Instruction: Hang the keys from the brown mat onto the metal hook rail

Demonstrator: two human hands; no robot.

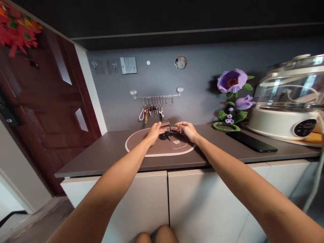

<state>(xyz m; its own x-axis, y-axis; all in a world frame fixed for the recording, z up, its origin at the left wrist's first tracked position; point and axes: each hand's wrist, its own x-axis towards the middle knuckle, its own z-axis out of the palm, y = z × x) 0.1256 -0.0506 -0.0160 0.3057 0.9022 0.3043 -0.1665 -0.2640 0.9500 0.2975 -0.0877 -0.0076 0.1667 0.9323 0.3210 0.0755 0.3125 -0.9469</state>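
Observation:
My left hand (153,133) is at the left part of an oval brown mat (136,143) with a pale rim. Between its thumb and fingers is a small brown, flat-sided object (165,124), perhaps a case or holder; its kind is unclear. Across from it, my right hand (186,130) has thumb and fingertips drawn together at a thin dark piece, too small to name. A dark bunch, apparently keys (165,135), is on the mat between both hands. Above them, several keys (155,110) and a pink loop (141,115) hang from a hook rail (157,98) on the wall.
Purple fabric flowers (232,81) stand on the counter (101,150) at right, with a black phone (251,141) before them. Farther right is a white appliance (270,123) with a transparent top. A dark overhead cabinet (177,20) spans above; a brown door (50,111) is left.

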